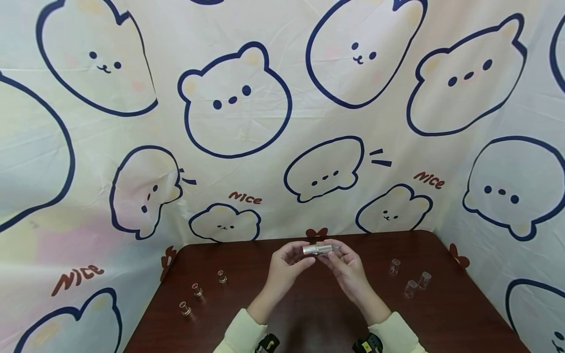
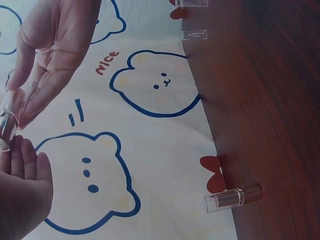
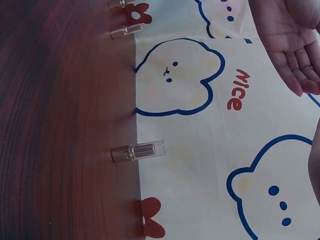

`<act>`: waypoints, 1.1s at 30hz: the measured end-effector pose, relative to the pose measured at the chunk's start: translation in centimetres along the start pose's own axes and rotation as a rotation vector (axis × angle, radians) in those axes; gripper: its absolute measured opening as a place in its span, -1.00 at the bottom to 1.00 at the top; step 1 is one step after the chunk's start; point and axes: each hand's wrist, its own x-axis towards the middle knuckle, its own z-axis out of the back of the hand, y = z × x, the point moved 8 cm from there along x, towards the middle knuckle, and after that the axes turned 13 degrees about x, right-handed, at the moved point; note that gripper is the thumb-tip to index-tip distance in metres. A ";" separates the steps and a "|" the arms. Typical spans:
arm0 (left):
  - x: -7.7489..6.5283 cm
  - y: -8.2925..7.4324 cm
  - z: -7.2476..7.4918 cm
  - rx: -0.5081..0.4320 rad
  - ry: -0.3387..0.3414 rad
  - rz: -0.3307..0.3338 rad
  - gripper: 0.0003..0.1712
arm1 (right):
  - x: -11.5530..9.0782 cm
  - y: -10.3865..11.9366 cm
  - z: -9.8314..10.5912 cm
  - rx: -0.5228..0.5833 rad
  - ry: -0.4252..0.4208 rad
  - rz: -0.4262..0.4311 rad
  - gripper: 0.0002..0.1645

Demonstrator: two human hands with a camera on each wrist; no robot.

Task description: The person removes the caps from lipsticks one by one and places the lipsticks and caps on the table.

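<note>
Both hands meet above the far middle of the table around a silver lipstick tube (image 1: 314, 250), which lies level across them. My left hand (image 1: 284, 267) holds its left end between thumb and fingers. At the other end, my right hand (image 1: 347, 272) pinches a clear cap (image 2: 18, 100). The cap overlaps the tube in the left wrist view. A second lipstick (image 2: 234, 197) with a clear cap on stands upright on the table beyond the hands; in the head view the hands hide it.
To the left stand three small uncapped lipstick tubes (image 1: 197, 290) in a slanting row. Three clear caps (image 1: 410, 289) stand in a group on the right. The dark wooden table (image 1: 309, 314) ends at a printed cloth (image 1: 273, 196) hanging behind and at both sides.
</note>
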 end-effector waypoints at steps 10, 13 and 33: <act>0.0 -0.1 0.0 0.004 -0.002 0.008 -0.68 | -0.1 -0.1 -0.3 0.005 0.010 -0.008 -0.66; 0.0 -0.2 0.0 0.015 -0.004 0.008 -0.69 | -0.1 -0.1 -0.4 0.000 0.003 -0.016 -0.67; -0.4 -0.7 0.2 0.103 -0.049 0.019 -0.77 | -0.4 -0.3 -0.2 -0.066 -0.050 -0.014 -0.70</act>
